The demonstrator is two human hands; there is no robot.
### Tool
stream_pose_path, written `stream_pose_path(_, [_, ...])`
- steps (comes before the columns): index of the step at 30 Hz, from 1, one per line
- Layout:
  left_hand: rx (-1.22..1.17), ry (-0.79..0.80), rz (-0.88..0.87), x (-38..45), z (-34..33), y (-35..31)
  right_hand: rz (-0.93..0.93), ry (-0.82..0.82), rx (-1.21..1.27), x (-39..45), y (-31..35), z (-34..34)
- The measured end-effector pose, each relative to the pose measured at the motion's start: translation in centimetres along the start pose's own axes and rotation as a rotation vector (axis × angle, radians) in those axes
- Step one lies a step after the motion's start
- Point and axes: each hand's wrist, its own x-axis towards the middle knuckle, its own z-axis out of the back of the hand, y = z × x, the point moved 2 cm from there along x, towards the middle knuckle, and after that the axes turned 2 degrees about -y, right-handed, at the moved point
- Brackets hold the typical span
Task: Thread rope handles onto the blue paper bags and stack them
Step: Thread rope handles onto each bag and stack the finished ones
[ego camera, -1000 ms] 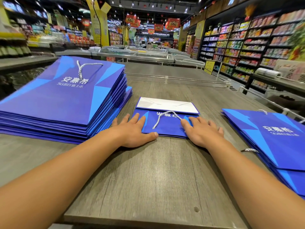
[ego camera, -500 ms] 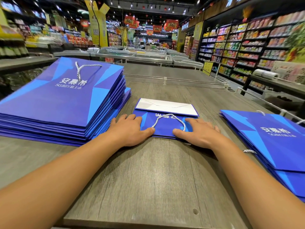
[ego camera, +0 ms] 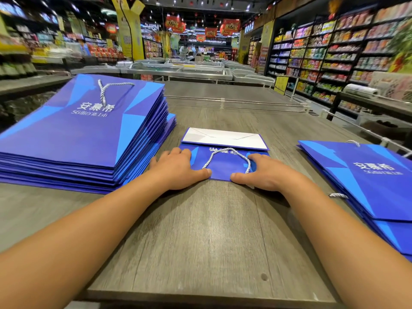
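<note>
at the far left a tall stack of blue paper bags point(ego camera: 73, 139) lies flat on the grey wooden table point(ego camera: 200, 241), its top bag showing white printed characters and a white-and-blue rope handle point(ego camera: 107, 91) looped across its upper end. the stack's right edge comes just beside the left hand point(ego camera: 176, 169).

the left hand lies palm down with fingers fairly straight and spread, pressing on the left end of a folded blue bag point(ego camera: 223, 163) in the middle of the table; its thumb reaches along the bag's near edge. whether its fingertips hook round the bag's left edge cannot be told.

the folded bag lies flat between the two hands, its white folded bottom panel point(ego camera: 225, 138) facing up on the far side. a twisted rope handle point(ego camera: 227, 156) arches across the blue face, one end running down toward each thumb.

the right hand point(ego camera: 265, 173) is also palm down on the bag's right end, fingers lightly bent over that edge and thumb stretched along the near edge toward the left thumb, the two thumbs a little apart.

at the far right a lower pile of blue bags point(ego camera: 370, 181) lies flat, well apart from the folded bag, with rope ends point(ego camera: 337, 195) showing at its near left edge and at its far edge. supermarket shelves point(ego camera: 334, 54) stand behind.
</note>
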Motion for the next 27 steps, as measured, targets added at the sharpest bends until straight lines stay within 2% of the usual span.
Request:
stream_pose_path(17, [-0.182, 0.088, -0.111, -0.1, 1.3, 2.0, 0.052, 0.1, 0.078, -0.7, -2.2, 2.1])
stream_pose_path(20, [-0.188, 0.033, -0.095, -0.1, 0.9, 2.3, -0.024, 0.031, 0.207, -0.4, -2.5, 2.0])
stream_pose_path(24, [-0.167, 0.01, -0.053, -0.2, 0.6, 2.1, -0.077, -0.086, 0.214, 0.2, -2.5, 1.1])
stream_pose_path(27, [-0.168, 0.007, -0.055, -0.3, 0.7, 1.9, -0.056, -0.136, 0.41, 0.5, -2.5, 0.9])
